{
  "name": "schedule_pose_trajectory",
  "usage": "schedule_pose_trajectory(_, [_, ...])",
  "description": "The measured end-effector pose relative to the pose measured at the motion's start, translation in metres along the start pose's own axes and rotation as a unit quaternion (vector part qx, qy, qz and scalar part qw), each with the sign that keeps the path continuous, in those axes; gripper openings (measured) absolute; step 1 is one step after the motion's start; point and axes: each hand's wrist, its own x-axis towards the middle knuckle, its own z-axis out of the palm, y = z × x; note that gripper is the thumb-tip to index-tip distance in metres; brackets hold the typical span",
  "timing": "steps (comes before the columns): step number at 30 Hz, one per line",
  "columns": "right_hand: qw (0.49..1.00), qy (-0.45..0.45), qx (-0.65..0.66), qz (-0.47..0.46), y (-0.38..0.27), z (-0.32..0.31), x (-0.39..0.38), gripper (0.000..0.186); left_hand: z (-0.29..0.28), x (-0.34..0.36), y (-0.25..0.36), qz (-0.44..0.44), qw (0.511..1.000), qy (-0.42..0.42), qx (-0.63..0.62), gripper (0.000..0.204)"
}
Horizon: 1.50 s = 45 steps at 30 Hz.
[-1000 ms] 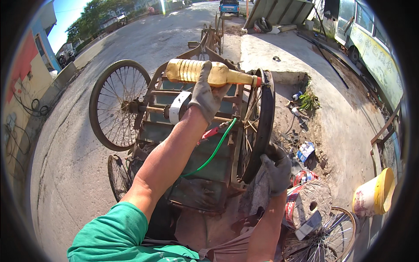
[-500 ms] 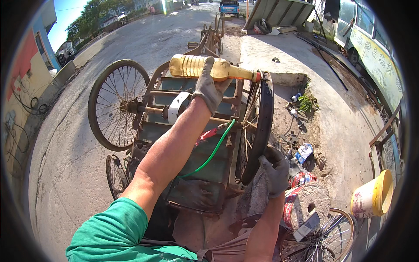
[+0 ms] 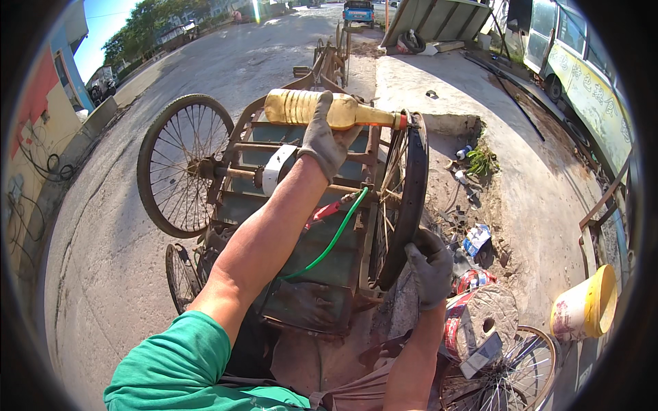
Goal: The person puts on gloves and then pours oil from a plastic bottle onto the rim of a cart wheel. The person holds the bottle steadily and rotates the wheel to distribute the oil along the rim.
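Note:
A translucent yellowish plastic bottle (image 3: 288, 107) lies sideways in my gloved left hand (image 3: 326, 140), its thumb across the body. The bottle's narrow neck points right, with its orange-red tip at the upper rim of the right wheel (image 3: 413, 181). This wheel belongs to an upturned rusty tricycle cart (image 3: 288, 236) in front of me. My gloved right hand (image 3: 432, 267) closes on the lower near part of its black tyre, fingers curled. Beneath my left arm, a green hose (image 3: 336, 241) runs across the cart from a red-handled tool (image 3: 322, 214).
The cart's left spoked wheel (image 3: 186, 164) stands upright. On my right are a loose spoked wheel (image 3: 517, 373), a roll-shaped piece (image 3: 480, 322) on top of it, and a yellow-white bucket (image 3: 582, 305). Rubble and litter (image 3: 478, 240) lie beside the right wheel. A van (image 3: 582, 75) stands at the right.

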Motion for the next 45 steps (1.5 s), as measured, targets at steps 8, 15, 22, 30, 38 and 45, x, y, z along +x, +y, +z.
schedule_pose_trajectory(8, [0.998, 0.036, 0.046, 0.005, -0.007, 0.012, 0.002, 0.031, -0.008, -0.004, 0.003, -0.023, 0.999, -0.041, -0.009, 0.044])
schedule_pose_trajectory(15, [0.996, 0.041, 0.082, 0.006, -0.003, 0.014, 0.003, 0.031, 0.006, -0.014, 0.002, -0.021, 0.999, -0.022, -0.013, 0.038])
schedule_pose_trajectory(22, [0.996, 0.039, 0.076, -0.002, -0.002, 0.014, 0.004, 0.031, 0.000, -0.010, 0.004, -0.026, 0.999, -0.022, -0.010, 0.042])
schedule_pose_trajectory(30, [0.996, 0.041, 0.075, -0.007, -0.003, 0.014, 0.004, 0.031, 0.005, -0.012, 0.004, -0.021, 1.000, -0.006, 0.010, 0.041])
schedule_pose_trajectory(38, [0.997, 0.038, 0.068, -0.008, -0.004, 0.014, 0.004, 0.030, 0.000, -0.008, 0.005, -0.033, 0.999, -0.022, -0.017, 0.050])
schedule_pose_trajectory(45, [0.997, 0.040, 0.058, 0.008, -0.003, 0.013, 0.004, 0.032, 0.001, -0.009, 0.005, -0.027, 0.999, -0.030, -0.010, 0.048])
